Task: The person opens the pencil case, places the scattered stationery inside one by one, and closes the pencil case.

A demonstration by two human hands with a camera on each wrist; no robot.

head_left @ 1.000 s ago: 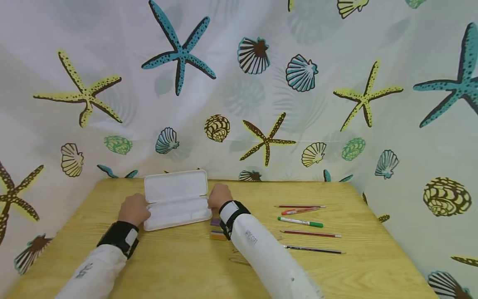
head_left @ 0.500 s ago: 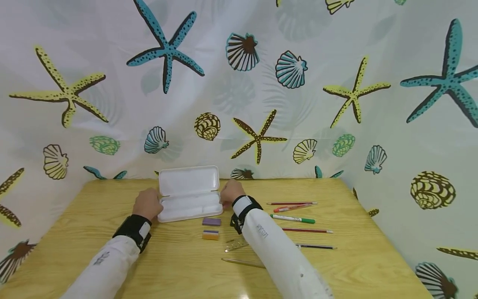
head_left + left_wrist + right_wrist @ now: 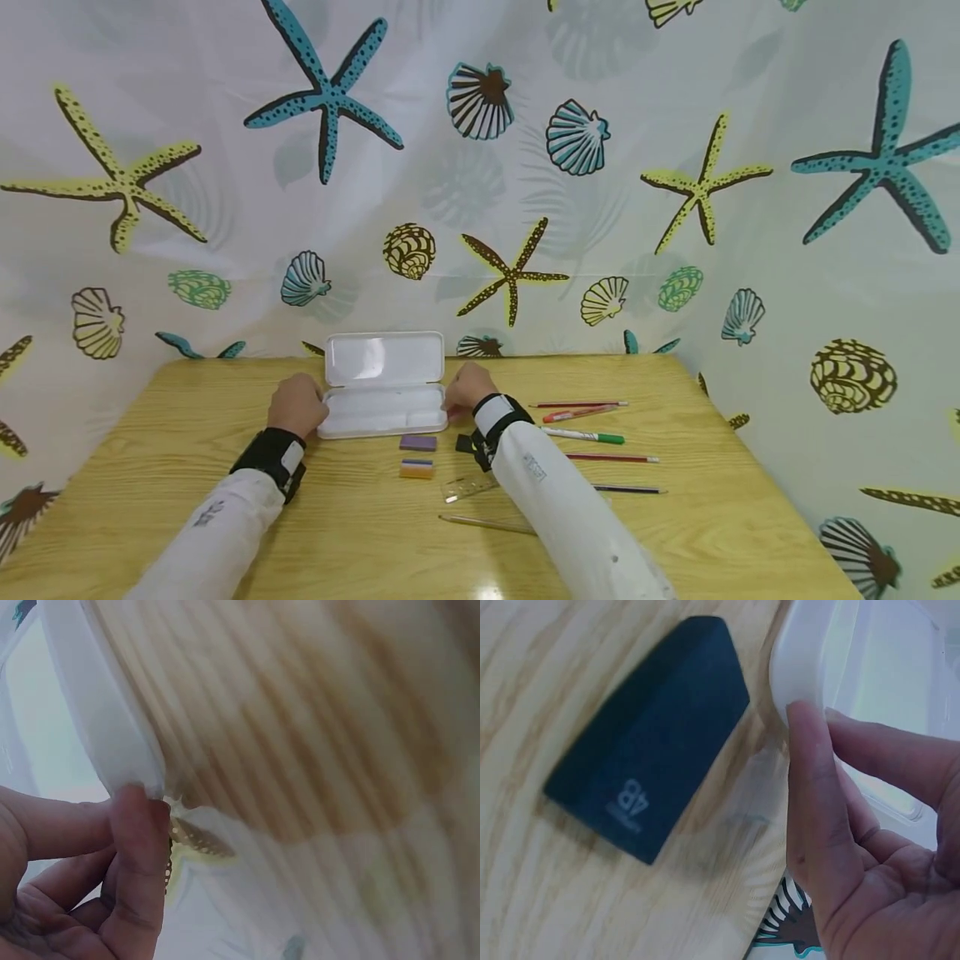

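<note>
A white pencil case (image 3: 367, 410) lies on the wooden table near its back edge, its hinged lid (image 3: 385, 358) raised toward the curtain. At its left end my left hand (image 3: 297, 406) pinches the rim between thumb and finger, as the left wrist view shows on the white wall (image 3: 112, 712). The opposite end is pinched by my right hand (image 3: 468, 388); the right wrist view has thumb and finger on the rounded corner (image 3: 799, 664). Beside that hand lies a black eraser (image 3: 652, 742) marked 4B. A purple eraser (image 3: 417, 443) and an orange-and-blue eraser (image 3: 416, 469) lie in front of the case.
Right of my right arm lie red pencils (image 3: 615, 457), an orange pen (image 3: 579, 414), a green-capped marker (image 3: 585, 436) and a dark pencil (image 3: 630, 489). A transparent ruler (image 3: 465, 487) and a plain pencil (image 3: 483, 523) are partly under my right sleeve. A patterned curtain (image 3: 420, 183) borders the table.
Both hands have shifted the case rightward and back on the table, and it sits straighter. The purple eraser is now in front of it. The head view has turned slightly right.
</note>
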